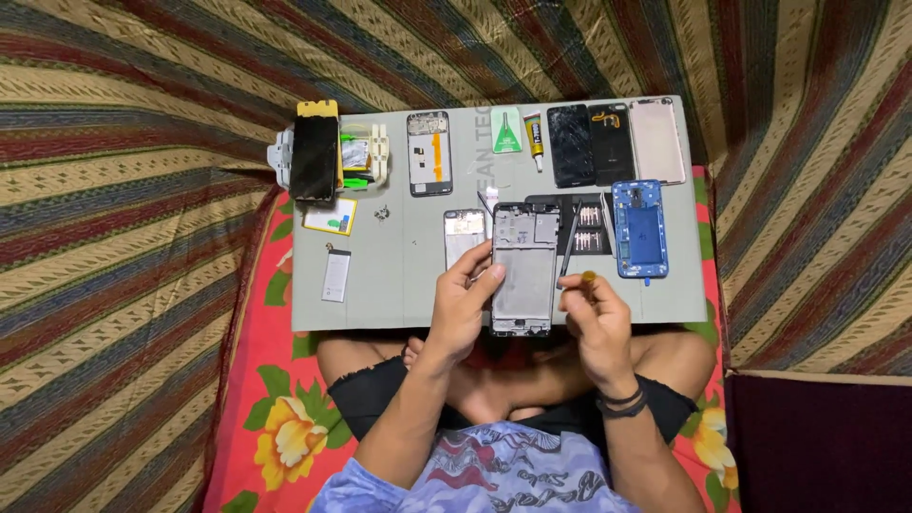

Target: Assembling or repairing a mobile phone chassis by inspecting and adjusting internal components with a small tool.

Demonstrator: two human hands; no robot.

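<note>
Left hand [463,302] fingers gripping a bare phone frame [523,269] at centre frame, right hand [596,318] fingers pinching a small yellow-tipped tool [588,277] just beside it, grey bench [399,275] beneath

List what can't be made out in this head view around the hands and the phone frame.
- Lower left edge of the phone frame: covered by the left hand.
- Tool in the right hand: only a small yellowish tip shows; fingers hide the rest.
- Small parts on the grey board: too small to identify.
- The board's near edge: partly behind both hands.
</note>
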